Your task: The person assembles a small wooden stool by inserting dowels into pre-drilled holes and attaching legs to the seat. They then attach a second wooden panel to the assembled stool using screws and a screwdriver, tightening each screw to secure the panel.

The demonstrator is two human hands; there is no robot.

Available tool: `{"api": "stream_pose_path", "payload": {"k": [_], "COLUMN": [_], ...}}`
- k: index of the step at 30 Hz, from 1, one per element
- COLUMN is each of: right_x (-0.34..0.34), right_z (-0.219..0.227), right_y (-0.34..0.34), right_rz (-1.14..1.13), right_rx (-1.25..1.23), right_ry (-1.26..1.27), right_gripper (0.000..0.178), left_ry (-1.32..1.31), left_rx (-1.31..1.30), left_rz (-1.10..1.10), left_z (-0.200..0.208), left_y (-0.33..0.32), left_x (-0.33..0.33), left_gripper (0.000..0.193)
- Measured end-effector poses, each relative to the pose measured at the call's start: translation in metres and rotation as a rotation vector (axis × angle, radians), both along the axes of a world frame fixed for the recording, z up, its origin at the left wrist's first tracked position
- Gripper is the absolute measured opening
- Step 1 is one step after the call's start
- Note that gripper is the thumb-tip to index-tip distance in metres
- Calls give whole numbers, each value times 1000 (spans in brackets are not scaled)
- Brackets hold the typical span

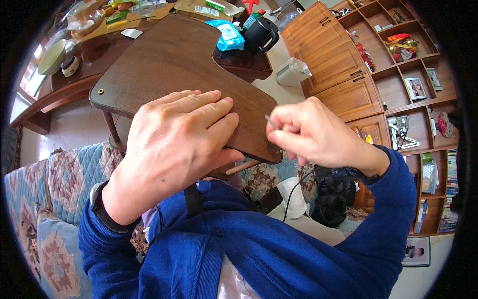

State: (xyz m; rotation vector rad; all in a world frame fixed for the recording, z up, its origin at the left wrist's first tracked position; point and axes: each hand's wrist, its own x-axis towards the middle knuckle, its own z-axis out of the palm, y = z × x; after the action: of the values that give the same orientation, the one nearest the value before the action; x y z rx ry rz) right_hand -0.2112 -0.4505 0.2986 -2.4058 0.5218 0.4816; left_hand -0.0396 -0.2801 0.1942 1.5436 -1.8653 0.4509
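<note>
A dark brown wooden tabletop (164, 55) with a curved cut-out on its right side stretches out in front of me. My left hand (181, 134) lies on its near part, palm down, fingers extended. Over the tabletop's right corner, my right hand (308, 132) is closed in a pinch on a thin grey metal rod that looks like a hex key (271, 122); most of it is hidden in the fingers. A brass-coloured round fitting (100, 91) sits in the left corner. Beneath the top, a wooden leg (111, 127) shows on the left.
Behind stands a desk with a blue wipes pack (226, 36), a black kettle (261, 35), a jar (70, 65) and packages. A white bin (294, 72) stands on the floor beside wooden cabinets (328, 55). A quilted sofa cover (64, 179) is at left; a black cable (294, 189) hangs near my right arm.
</note>
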Motion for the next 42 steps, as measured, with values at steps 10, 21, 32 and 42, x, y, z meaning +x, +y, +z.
{"api": "stream_pose_path", "payload": {"k": [10, 21, 32, 42], "right_x": [-7, -19, -39, -35], "right_z": [-12, 2, 5, 1], "right_y": [-28, -37, -2, -28], "right_rz": [118, 538, 258, 990], "right_rx": [-40, -470, -203, -566], "right_ry": [-168, -317, -29, -585], "right_gripper": [31, 18, 39, 23], "left_ry": [-13, -8, 22, -30], "left_rx": [-42, -70, -9, 36], "left_rz": [4, 89, 27, 17], "left_z": [-2, 1, 4, 3], "left_y": [5, -4, 1, -3], "left_x": [8, 11, 7, 9], "left_gripper": [50, 48, 51, 51]}}
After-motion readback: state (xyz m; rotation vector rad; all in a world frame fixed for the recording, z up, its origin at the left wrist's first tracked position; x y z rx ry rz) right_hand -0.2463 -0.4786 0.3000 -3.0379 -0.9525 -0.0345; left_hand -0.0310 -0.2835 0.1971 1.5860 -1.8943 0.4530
